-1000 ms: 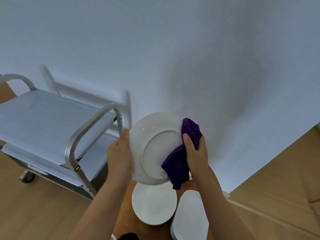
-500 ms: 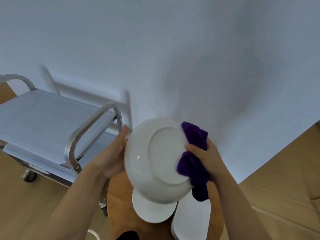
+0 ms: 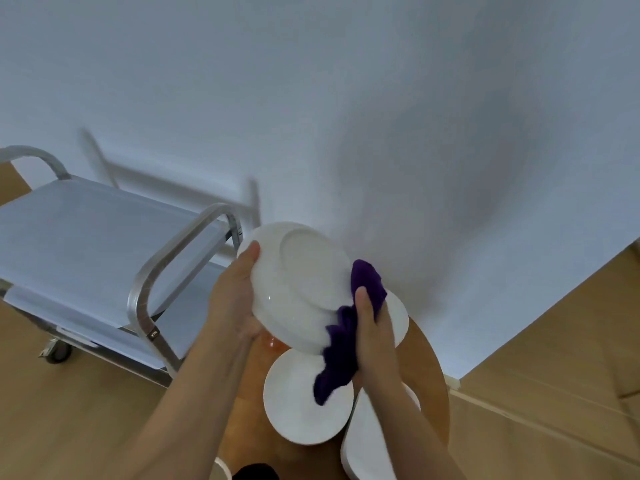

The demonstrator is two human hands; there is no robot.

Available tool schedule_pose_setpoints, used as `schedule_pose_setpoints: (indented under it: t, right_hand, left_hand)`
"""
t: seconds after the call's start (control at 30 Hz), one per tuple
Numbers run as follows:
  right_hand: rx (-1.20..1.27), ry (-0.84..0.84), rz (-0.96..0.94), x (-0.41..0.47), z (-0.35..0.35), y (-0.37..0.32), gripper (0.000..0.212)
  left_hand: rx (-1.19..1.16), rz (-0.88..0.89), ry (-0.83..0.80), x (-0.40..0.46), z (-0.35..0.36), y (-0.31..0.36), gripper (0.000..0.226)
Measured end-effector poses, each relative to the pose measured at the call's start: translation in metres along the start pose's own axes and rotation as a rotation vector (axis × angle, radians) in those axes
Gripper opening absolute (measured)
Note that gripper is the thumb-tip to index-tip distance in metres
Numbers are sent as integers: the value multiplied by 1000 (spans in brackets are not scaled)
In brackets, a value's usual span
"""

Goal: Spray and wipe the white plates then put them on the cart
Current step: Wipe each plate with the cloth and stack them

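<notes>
Above a round wooden table (image 3: 429,368), a person is holding a white plate (image 3: 298,289) tilted, its underside and foot ring facing the camera. The left hand (image 3: 235,303) is gripping the plate's rim at about 9 o'clock, thumb lying over the edge and the fingers curled behind it out of sight. The right hand (image 3: 372,327) is clutching a purple cloth (image 3: 346,337) and pressing it against the plate's rim at about 4 o'clock, thumb on top and the fingers wrapped around the bunched fabric, whose loose end is hanging down below the plate.

Below the held plate, at 6 o'clock, a second plate (image 3: 298,410) is lying flat on the table, partly covered by the hanging cloth. A third plate (image 3: 400,320) is showing at 3 o'clock behind the right hand, and another white dish (image 3: 367,441), possibly a stack, is sitting at 5 o'clock under the right forearm. Something orange (image 3: 272,342) is peeking out just under the held plate; what it is cannot be made out.

Off at 9 o'clock, well apart from the table, a metal cart (image 3: 145,292) with a curved handle and two shelves is standing on the wooden floor (image 3: 69,410) against a white wall (image 3: 346,98).
</notes>
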State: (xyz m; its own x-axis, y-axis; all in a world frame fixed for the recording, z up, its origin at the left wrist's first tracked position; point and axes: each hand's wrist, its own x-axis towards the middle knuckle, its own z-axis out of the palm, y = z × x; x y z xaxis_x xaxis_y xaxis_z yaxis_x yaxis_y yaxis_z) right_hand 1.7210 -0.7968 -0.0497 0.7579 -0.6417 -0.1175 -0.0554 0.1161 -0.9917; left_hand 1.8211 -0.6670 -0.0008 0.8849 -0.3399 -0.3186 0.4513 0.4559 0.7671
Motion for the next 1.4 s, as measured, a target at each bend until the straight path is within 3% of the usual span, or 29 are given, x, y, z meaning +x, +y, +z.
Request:
schedule_pose_setpoints:
  t: [0.07, 0.23, 0.37, 0.47, 0.53, 0.7, 0.9, 1.0, 1.13, 1.3, 1.4]
  right_hand:
    - [-16, 58, -23, -8, 14, 4, 6]
    - [-122, 122, -83, -24, 35, 9, 37]
    - [-203, 90, -124, -31, 49, 5, 41]
    - [-215, 91, -179, -24, 50, -5, 33]
    - [-173, 61, -162, -16, 49, -14, 26]
    - [-63, -20, 91, 23, 33, -22, 44]
    - [-331, -137, -151, 29, 22, -5, 26]
    - [-377, -208, -128, 13, 16, 10, 13]
    - [-175, -285, 118, -11, 13, 27, 17]
    - [365, -188, 422, 1, 10, 8, 61]
    - [383, -166, 419, 11, 1, -2, 76]
  left_hand:
    - [57, 54, 79, -2, 7, -8, 38]
    - [167, 140, 174, -8, 19, -23, 15]
    - [392, 201, 80, -12, 19, -38, 20]
    - [650, 246, 16, -11, 11, -41, 37]
    - [729, 259, -30, -14, 8, -45, 37]
    - [678, 244, -31, -22, 13, -46, 13]
    - [338, 114, 45, -18, 20, -26, 14]
    - [246, 96, 86, -11, 17, -21, 17]
    - [587, 240, 99, -3, 13, -26, 17]
    - [1405, 446, -253, -11, 0, -53, 30]
    - [1576, 503, -409, -15, -3, -61, 32]
